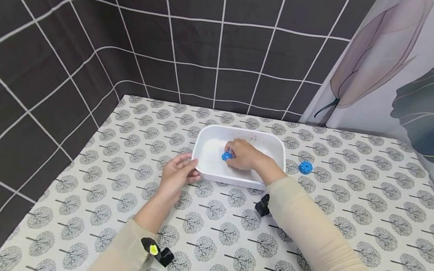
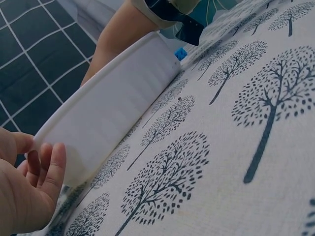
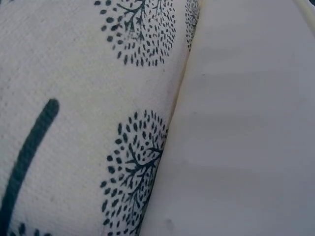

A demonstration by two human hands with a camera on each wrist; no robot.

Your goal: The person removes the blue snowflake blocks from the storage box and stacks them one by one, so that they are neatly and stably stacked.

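Observation:
A white plastic tub (image 1: pixel 232 180) stands on the cloth, its long side facing me. My left hand (image 1: pixel 176 175) holds its left front corner, the thumb at the rim and fingers against the outer wall. In the left wrist view, the fingertips of the left hand (image 2: pixel 37 182) meet the tub's end (image 2: pixel 106 110). Inside the tub, my right hand (image 1: pixel 244 154) pinches a small blue round piece with a notched edge (image 1: pixel 226 156), low over the floor. The right wrist view has only the tub's outer wall (image 3: pixel 241 128) and cloth; the right hand is out of it.
Right of the tub lies another blue round piece (image 1: pixel 305 167) with dark holes, on the tree-print cloth (image 1: pixel 229 234). A dark curtain with white grid lines (image 1: pixel 192 42) hangs behind and at the left. A floral curtain (image 1: pixel 371 68) hangs at the right.

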